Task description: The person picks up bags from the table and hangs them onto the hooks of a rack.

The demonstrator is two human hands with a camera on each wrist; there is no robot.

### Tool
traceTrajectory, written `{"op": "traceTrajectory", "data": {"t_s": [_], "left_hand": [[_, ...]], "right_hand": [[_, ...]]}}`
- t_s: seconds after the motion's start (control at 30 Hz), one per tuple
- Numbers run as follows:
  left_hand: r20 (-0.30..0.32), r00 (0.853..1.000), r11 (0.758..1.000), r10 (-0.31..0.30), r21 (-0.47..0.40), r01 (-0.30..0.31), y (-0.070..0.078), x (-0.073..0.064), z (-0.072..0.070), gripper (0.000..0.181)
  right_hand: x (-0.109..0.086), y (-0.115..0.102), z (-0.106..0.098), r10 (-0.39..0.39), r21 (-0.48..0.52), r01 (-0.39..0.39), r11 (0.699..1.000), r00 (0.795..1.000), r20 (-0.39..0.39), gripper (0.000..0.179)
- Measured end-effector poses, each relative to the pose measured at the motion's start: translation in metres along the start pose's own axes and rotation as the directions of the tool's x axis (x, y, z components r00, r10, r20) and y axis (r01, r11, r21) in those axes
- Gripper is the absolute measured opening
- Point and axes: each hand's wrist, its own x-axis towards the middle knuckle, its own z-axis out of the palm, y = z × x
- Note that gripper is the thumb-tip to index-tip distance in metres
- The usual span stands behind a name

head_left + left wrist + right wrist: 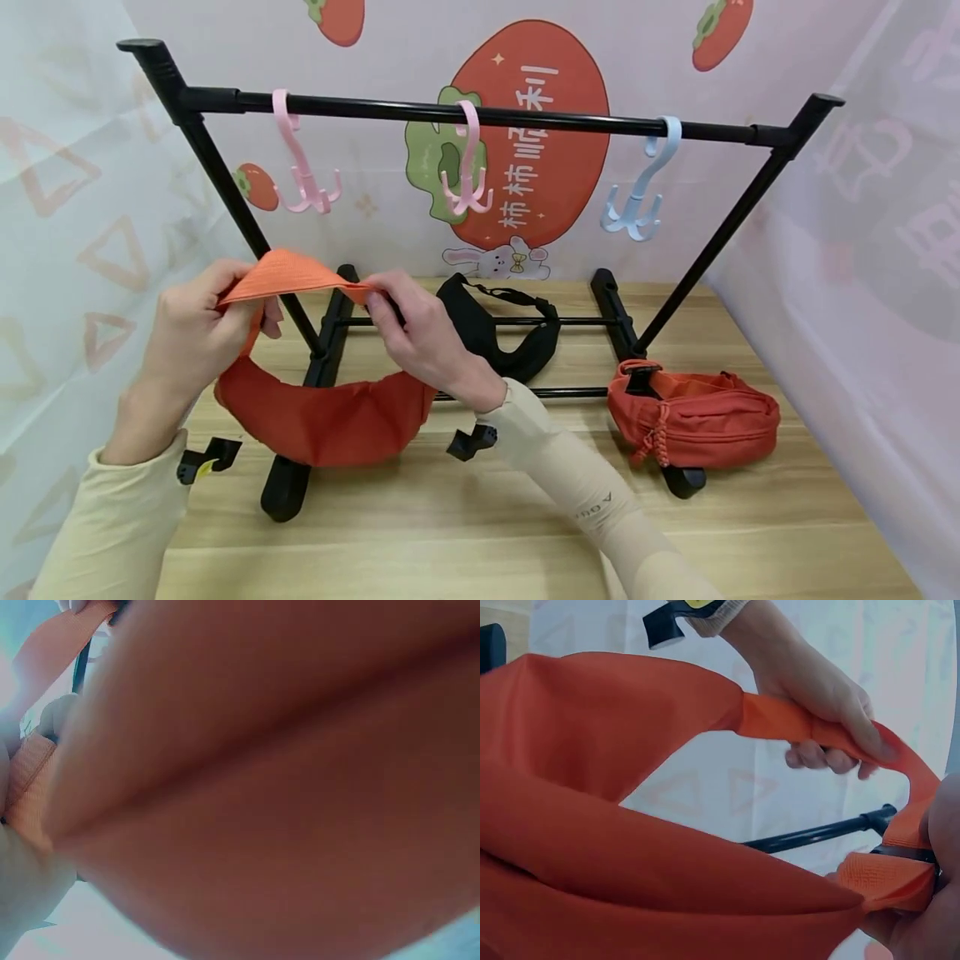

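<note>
A red waist bag (pixel 322 421) hangs by its orange strap (pixel 288 271) at the left, in front of the black rack. My left hand (pixel 202 325) grips the strap on its left side. On the other side, my right hand (pixel 420 329) pinches it between thumb and fingers. Between the hands the strap arches upward, with the bag's body sagging beneath. In the right wrist view a dark buckle (pixel 904 853) shows beside the right hand. Red fabric (pixel 262 787) fills most of the left wrist view.
Two pink hooks (pixel 305 179) (pixel 468 171) and a blue hook (pixel 640 192) hang on the rack's top bar (pixel 555 119). Behind my right hand lies a black waist bag (pixel 517 362). Another red waist bag (pixel 720 421) rests at the right, over the rack's foot (pixel 684 481).
</note>
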Motion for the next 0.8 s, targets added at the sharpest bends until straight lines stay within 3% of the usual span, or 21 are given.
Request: {"op": "traceTrajectory", "data": {"t_s": [0.2,0.33,0.57,0.67,0.8], "left_hand": [[0.073,0.997,0.999,-0.005,-0.053,0.009,0.003,0.006,-0.006,0.022],[0.088,0.996,0.997,-0.005,-0.076,0.012,0.003,0.011,-0.01,0.025],[0.11,0.994,0.996,-0.013,-0.087,0.023,-0.002,0.02,-0.017,0.003],[0.143,0.99,0.997,-0.016,-0.079,0.028,-0.003,0.024,-0.022,0.006],[0.182,0.983,0.999,-0.031,0.001,0.032,-0.004,0.03,-0.031,0.004]], "right_hand": [[0.015,0.003,-0.013,-0.039,-0.009,0.039,0.999,0.999,-0.034,0.012],[0.027,0.005,-0.022,-0.081,-0.03,0.08,0.996,0.996,-0.03,0.012],[0.043,0.007,-0.036,-0.068,-0.08,0.073,0.994,0.996,0.055,0.015],[0.05,0.008,-0.041,-0.047,-0.105,0.057,0.993,0.994,0.096,0.015],[0.058,0.009,-0.046,-0.038,-0.11,0.055,0.992,0.988,0.147,0.015]]}}
